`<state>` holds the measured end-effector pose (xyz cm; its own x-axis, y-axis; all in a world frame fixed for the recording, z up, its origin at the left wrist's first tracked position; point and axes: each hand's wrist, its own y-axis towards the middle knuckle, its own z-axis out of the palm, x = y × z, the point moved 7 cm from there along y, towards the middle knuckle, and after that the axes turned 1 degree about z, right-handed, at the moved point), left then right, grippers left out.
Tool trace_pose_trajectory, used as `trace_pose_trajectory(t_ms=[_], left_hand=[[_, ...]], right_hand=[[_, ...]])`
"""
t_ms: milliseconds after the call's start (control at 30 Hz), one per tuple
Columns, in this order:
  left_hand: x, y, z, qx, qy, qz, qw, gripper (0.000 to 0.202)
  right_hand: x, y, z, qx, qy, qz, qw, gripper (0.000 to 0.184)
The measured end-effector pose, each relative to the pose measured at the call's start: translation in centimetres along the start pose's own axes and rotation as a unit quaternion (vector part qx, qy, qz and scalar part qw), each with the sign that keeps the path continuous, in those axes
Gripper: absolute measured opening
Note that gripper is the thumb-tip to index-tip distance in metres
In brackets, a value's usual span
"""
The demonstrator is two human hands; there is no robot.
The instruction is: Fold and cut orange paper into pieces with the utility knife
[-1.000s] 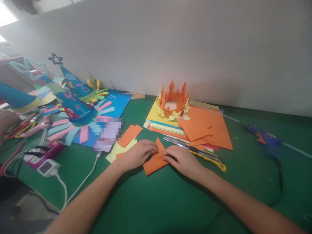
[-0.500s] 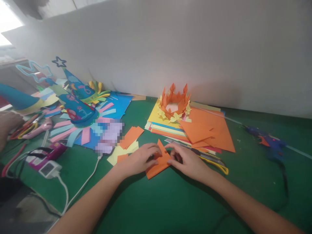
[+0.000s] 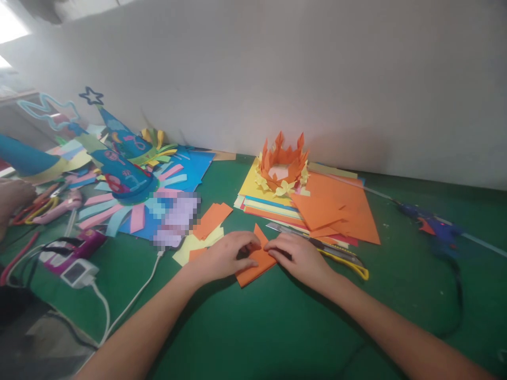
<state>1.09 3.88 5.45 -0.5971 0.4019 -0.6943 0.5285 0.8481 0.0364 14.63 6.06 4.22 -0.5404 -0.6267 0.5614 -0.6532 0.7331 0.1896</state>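
A folded piece of orange paper point(image 3: 252, 273) lies on the green tabletop in front of me, one pointed corner standing up at the far side. My left hand point(image 3: 226, 255) holds its left side, the fingers curled over it and the thumb on its face. From the right, my right hand point(image 3: 301, 258) has closed its fingertips on the paper near the upper right fold. Just beyond the right hand lies a yellow-handled utility knife point(image 3: 344, 257). Orange paper rectangles point(image 3: 213, 220) and pale yellow pieces point(image 3: 181, 255) lie beyond my left hand.
An orange paper crown point(image 3: 282, 166) with yellow flowers sits on stacked coloured paper point(image 3: 336, 203). At left are blue cone hats point(image 3: 125, 171), a power strip point(image 3: 73, 259) with cables, and another person's hand point(image 3: 12, 203) by scissors. A blue glue gun point(image 3: 433, 227) lies right.
My right hand's fingers have moved left and inward over the paper, from its right edge, and closed together. The left hand stays on the paper. The whole view shifts slightly.
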Motion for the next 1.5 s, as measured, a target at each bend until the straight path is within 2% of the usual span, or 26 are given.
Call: trace_pose_trajectory(t_ms=[133, 333, 467, 567, 667, 733, 900, 1333, 1500], left_hand=[[-0.5, 0.0, 0.0, 0.004, 0.022, 0.030, 0.999, 0.018], [-0.5, 0.0, 0.2, 0.015, 0.010, 0.035, 0.999, 0.022], [-0.2, 0.1, 0.4, 0.016, 0.007, 0.030, 0.999, 0.024], [0.1, 0.1, 0.5, 0.018, 0.002, 0.027, 0.999, 0.023], [0.2, 0.0, 0.5, 0.015, -0.006, 0.040, 0.999, 0.020], [0.2, 0.0, 0.5, 0.015, -0.007, 0.046, 0.999, 0.019], [0.0, 0.0, 0.5, 0.024, -0.002, 0.047, 0.999, 0.021], [-0.2, 0.2, 0.4, 0.013, -0.011, 0.052, 0.999, 0.034], [-0.2, 0.1, 0.2, 0.016, -0.008, 0.040, 0.999, 0.028]], right_hand=[[0.1, -0.2, 0.1, -0.007, -0.009, -0.013, 1.000, 0.020], [0.1, -0.4, 0.6, -0.009, -0.028, -0.026, 0.999, 0.022], [0.4, -0.5, 0.1, -0.030, -0.043, -0.037, 0.998, 0.023], [2.1, -1.0, -0.5, -0.047, -0.052, -0.111, 0.991, 0.021], [4.6, -2.0, -0.1, -0.009, -0.051, -0.240, 0.969, 0.021], [5.4, -2.5, 0.5, 0.026, -0.056, -0.276, 0.959, 0.022], [4.8, -2.6, 1.7, 0.080, -0.078, -0.260, 0.959, 0.027], [3.9, -2.8, 1.9, 0.089, -0.081, -0.246, 0.962, 0.036], [4.0, -2.7, 1.6, 0.080, -0.083, -0.246, 0.962, 0.036]])
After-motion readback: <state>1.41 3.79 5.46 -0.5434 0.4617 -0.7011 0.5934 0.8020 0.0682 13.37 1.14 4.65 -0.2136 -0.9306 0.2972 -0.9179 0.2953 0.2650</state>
